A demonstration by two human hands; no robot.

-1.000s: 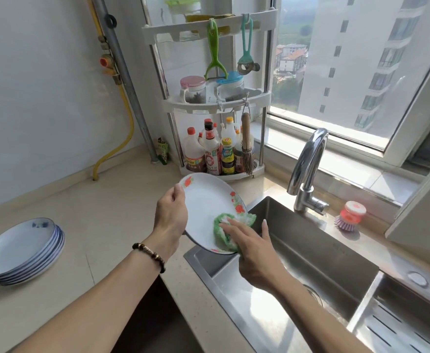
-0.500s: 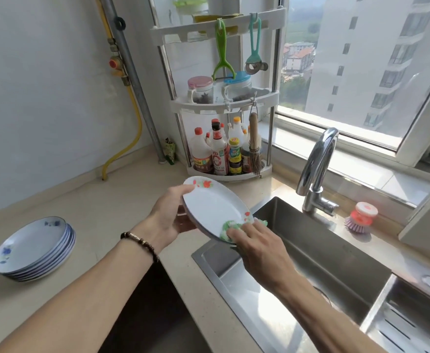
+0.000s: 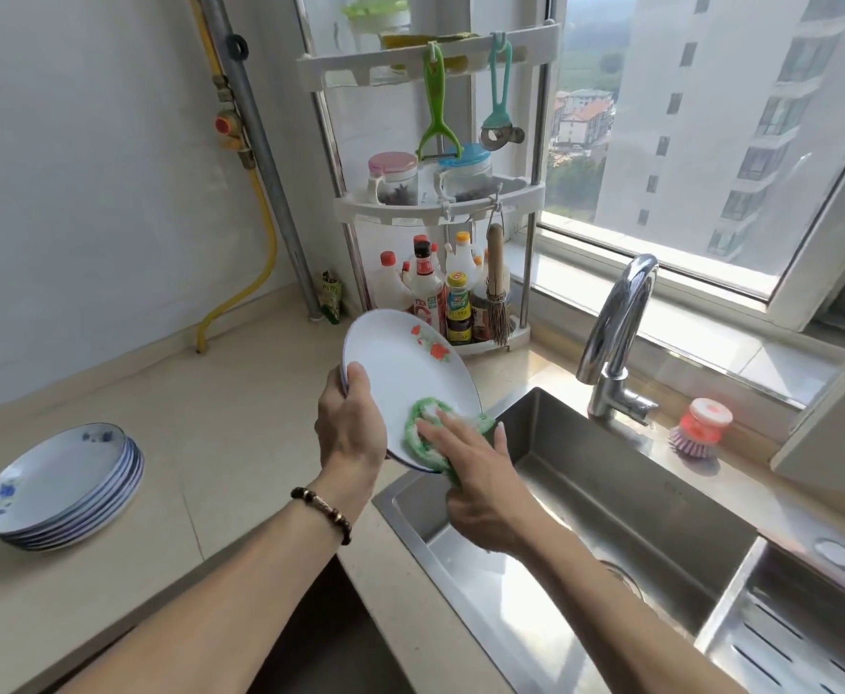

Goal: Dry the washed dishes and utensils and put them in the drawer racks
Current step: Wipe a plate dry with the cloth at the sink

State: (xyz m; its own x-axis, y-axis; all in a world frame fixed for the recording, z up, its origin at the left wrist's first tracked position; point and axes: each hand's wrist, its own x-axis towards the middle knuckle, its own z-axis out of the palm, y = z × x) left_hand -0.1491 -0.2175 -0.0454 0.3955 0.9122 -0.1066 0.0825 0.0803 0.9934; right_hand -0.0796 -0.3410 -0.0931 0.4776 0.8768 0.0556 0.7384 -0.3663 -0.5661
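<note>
My left hand (image 3: 350,423) grips the left rim of a white plate with red flowers (image 3: 400,373), holding it tilted above the counter's edge by the sink. My right hand (image 3: 480,478) presses a green and white cloth (image 3: 423,433) flat against the plate's lower face with straight fingers. A stack of several white plates with blue flowers (image 3: 55,483) lies on the counter at the far left.
A steel sink (image 3: 635,503) lies under my right arm, with a tap (image 3: 615,338) behind it and a red dish brush (image 3: 701,428) on the ledge. A corner rack with bottles and jars (image 3: 440,293) stands behind the plate. A dark opening (image 3: 320,638) lies below the counter.
The plate has been tipped up more steeply, and my left hand has shifted its hold on the rim. My right hand has slid the cloth across the plate's lower face.
</note>
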